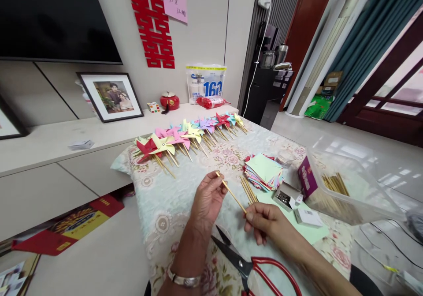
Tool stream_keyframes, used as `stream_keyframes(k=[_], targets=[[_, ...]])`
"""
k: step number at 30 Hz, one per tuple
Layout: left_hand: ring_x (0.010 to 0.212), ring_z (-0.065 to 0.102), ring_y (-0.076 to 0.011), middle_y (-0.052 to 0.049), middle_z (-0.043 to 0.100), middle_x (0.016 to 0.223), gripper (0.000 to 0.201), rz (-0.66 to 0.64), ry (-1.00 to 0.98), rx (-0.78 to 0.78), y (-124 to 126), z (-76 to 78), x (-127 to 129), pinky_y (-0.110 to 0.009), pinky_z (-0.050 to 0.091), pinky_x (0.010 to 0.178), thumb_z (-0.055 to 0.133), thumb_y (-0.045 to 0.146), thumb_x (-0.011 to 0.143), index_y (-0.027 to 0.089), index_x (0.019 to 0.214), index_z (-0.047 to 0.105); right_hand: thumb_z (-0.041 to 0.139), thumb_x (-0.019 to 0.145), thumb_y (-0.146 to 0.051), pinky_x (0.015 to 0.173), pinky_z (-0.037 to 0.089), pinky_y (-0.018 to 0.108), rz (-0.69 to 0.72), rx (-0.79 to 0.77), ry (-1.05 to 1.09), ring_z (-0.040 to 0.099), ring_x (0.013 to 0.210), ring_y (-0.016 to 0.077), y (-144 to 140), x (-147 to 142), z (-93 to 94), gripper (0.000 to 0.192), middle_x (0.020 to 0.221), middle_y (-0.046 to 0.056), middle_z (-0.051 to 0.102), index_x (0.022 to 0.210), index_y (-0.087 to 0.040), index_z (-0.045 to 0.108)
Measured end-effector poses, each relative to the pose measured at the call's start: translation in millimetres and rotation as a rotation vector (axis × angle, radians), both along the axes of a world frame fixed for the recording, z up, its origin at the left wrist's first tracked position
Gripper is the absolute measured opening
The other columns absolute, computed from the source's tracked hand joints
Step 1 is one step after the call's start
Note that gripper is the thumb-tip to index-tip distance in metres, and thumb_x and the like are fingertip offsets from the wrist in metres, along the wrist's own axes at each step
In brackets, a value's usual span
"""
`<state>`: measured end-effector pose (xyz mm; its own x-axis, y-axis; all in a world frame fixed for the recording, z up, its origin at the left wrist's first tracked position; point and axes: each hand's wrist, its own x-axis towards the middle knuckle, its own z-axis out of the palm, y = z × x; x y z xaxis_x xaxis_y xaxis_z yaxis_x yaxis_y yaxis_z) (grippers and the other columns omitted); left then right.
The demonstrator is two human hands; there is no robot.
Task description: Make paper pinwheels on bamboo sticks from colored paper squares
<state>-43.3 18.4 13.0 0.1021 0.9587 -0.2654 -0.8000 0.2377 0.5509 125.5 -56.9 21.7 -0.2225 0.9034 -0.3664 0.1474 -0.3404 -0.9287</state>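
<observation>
While your left hand pinches the far end of a slim wooden stick between thumb and fingers, your right hand grips its near end, so the stick slants across the gap between both hands, above the floral tablecloth. Just beyond your right hand lie several loose wooden sticks, with a stack of colored paper squares behind them, and nearer to you than the held stick, red-handled scissors rest on the tablecloth, blades parted.
</observation>
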Motion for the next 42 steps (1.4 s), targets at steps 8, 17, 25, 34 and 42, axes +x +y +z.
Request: stream_keyframes(k=[8,17,25,34,42], targets=[[0.062,0.063,-0.0086,0.001,0.069,0.075,0.027,0.110,-0.047,-0.023,5,-1.4,-3,-0.018,0.046,0.054,0.075,0.001,0.065,0.014,0.087,0.067,0.083,0.069,-0.050,0.046,0.040,0.020,-0.098,-0.052,0.250,0.052,0.044,0.0054,-2,3,7.5,0.044,0.075,0.002,0.072,0.088,-0.013,0.067],[0.064,0.065,-0.0100,0.001,0.070,0.078,0.029,0.099,-0.067,0.035,3,0.9,-4,-0.019,0.047,0.054,0.078,0.001,0.064,0.014,0.089,0.069,0.077,0.074,-0.042,0.045,0.039,0.020,-0.140,-0.002,0.234,0.049,0.041,0.0047,-1,2,10.2,0.031,0.067,0.000,0.070,0.076,-0.013,0.065],[0.066,0.066,-0.0118,0.000,0.071,0.079,0.034,0.105,-0.077,0.072,3,0.1,-4,-0.019,0.048,0.054,0.082,0.004,0.059,0.013,0.089,0.071,0.067,0.078,-0.036,0.049,0.039,0.021,-0.127,0.171,0.036,0.052,0.044,0.0074,0,2,11.3,0.022,0.061,-0.001,0.066,0.072,-0.016,0.062],[0.073,0.066,-0.0121,-0.001,0.070,0.085,0.032,0.125,0.050,0.128,4,-3.8,-3,-0.020,0.047,0.059,0.081,0.012,0.062,0.016,0.091,0.069,0.061,0.083,-0.041,0.050,0.039,0.024,-0.165,0.289,-0.103,0.053,0.046,0.0110,1,3,11.6,0.025,0.059,-0.001,0.061,0.073,-0.018,0.060],[0.118,0.060,-0.0266,-0.010,0.071,0.116,0.023,0.613,1.405,0.780,-11,-7.4,12,-0.049,0.035,0.109,0.061,0.017,0.084,0.020,0.106,0.069,0.049,0.093,-0.019,0.058,0.036,0.025,-0.121,0.933,-0.801,0.053,0.058,0.0134,1,18,9.0,0.020,0.066,0.001,0.059,0.075,-0.018,0.059]])
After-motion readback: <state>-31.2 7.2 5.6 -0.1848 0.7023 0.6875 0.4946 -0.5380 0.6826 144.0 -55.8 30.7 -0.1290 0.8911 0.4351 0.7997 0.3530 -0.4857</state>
